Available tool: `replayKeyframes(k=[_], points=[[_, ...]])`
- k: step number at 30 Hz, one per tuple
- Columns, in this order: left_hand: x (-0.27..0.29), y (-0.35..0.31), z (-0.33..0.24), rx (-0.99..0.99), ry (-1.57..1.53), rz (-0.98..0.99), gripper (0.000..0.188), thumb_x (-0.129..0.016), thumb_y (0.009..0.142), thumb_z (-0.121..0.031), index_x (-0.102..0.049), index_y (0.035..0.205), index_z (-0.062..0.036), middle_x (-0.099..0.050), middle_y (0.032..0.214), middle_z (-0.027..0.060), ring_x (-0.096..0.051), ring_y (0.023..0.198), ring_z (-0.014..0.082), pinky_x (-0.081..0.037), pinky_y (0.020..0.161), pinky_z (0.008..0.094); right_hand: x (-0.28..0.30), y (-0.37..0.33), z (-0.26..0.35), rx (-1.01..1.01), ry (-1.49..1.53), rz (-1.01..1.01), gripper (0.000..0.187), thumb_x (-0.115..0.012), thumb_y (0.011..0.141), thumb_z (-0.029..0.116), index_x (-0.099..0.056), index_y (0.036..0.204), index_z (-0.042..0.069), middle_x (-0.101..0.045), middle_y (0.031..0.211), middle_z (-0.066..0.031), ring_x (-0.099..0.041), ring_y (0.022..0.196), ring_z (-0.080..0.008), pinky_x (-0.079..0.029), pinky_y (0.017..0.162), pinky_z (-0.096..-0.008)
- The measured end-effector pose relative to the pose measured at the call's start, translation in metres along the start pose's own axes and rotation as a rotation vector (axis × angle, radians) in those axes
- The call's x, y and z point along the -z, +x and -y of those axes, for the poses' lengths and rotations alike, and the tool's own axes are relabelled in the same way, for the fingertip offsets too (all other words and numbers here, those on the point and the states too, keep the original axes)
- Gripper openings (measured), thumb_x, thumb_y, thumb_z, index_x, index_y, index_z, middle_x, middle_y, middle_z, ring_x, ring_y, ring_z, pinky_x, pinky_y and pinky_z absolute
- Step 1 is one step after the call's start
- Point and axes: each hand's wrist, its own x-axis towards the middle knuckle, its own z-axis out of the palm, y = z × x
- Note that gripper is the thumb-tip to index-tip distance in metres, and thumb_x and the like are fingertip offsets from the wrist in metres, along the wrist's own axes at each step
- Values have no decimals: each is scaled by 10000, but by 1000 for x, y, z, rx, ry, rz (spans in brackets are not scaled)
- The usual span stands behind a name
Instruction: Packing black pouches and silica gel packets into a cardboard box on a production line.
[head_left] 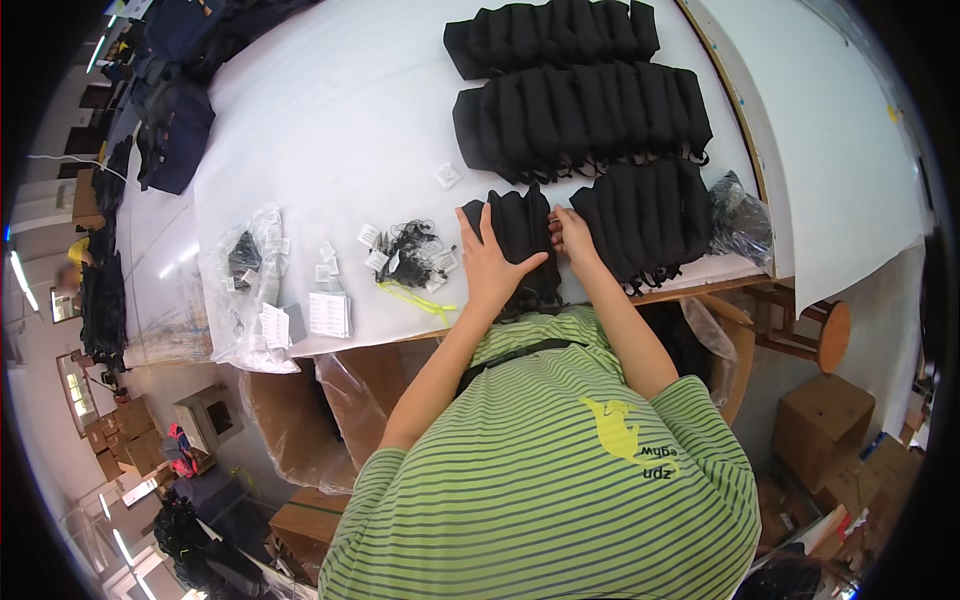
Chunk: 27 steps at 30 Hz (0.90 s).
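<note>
At the near edge of the white table, my left hand (487, 265) lies with its fingers spread on a short row of black fabric pieces (522, 225), possibly pouches. My right hand (572, 236) is at the right side of that row. Its thumb and fingers are pressed together, and what they pinch is too small to make out. Just right of it stands another row of black fabric pieces (645, 215) with cords at their lower ends. Left of my left hand lies a tangled heap of black strings with white tags (410, 250), beside a yellow-green strip (420, 302).
Two longer rows of black fabric pieces (585, 115) stand farther back. A clear plastic bag (262, 300) and a stack of white cards (330, 314) lie at the left. A dark plastic-wrapped bundle (740, 222) sits right. Cardboard boxes (825, 425) and a wooden stool (833, 337) stand below.
</note>
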Motion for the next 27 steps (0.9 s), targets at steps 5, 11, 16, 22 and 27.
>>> replayKeyframes(k=[5, 11, 16, 22, 27], points=[[1, 0, 1, 4, -24, 16, 1163, -850, 580, -502, -217, 1449, -56, -30, 1493, 337, -306, 1311, 503, -372, 1030, 473, -7, -9, -11, 273, -305, 15, 311, -602, 914, 348, -567, 941, 40, -526, 775, -11, -489, 575, -91, -410, 501, -240], [-1, 1, -1, 45, -85, 23, 1141, -849, 583, -469, -221, 1455, -85, -53, 1497, 328, -278, 1321, 496, -343, 1029, 505, -3, 0, -15, 169, -172, -69, 336, -652, 874, 339, -573, 968, 26, -541, 786, -29, -522, 634, -115, -433, 555, -240], [-3, 1, -6, -20, -58, -11, 1139, -850, 582, -469, -225, 1453, -85, -49, 1499, 328, -289, 1312, 497, -353, 1019, 505, 4, -13, -18, 332, -417, -109, 291, -616, 883, 255, -546, 1043, 22, -547, 768, -35, -514, 549, -127, -441, 533, -287], [-1, -3, 3, 23, -45, 1, 1129, -841, 590, -490, -236, 1448, -74, -49, 1501, 322, -290, 1313, 496, -347, 1029, 503, -11, -117, 45, 764, -1208, -279, 420, -718, 735, 145, -527, 1100, 61, -515, 977, -125, -541, 862, -292, -454, 747, -391], [-2, -2, 0, 13, -70, 0, 1129, -836, 595, -499, -234, 1448, -68, -48, 1500, 325, -285, 1317, 494, -340, 1034, 507, 8, -114, 32, 748, -1384, -278, 620, -721, 709, 143, -466, 1265, 45, -506, 1045, -115, -516, 974, -279, -447, 800, -370]])
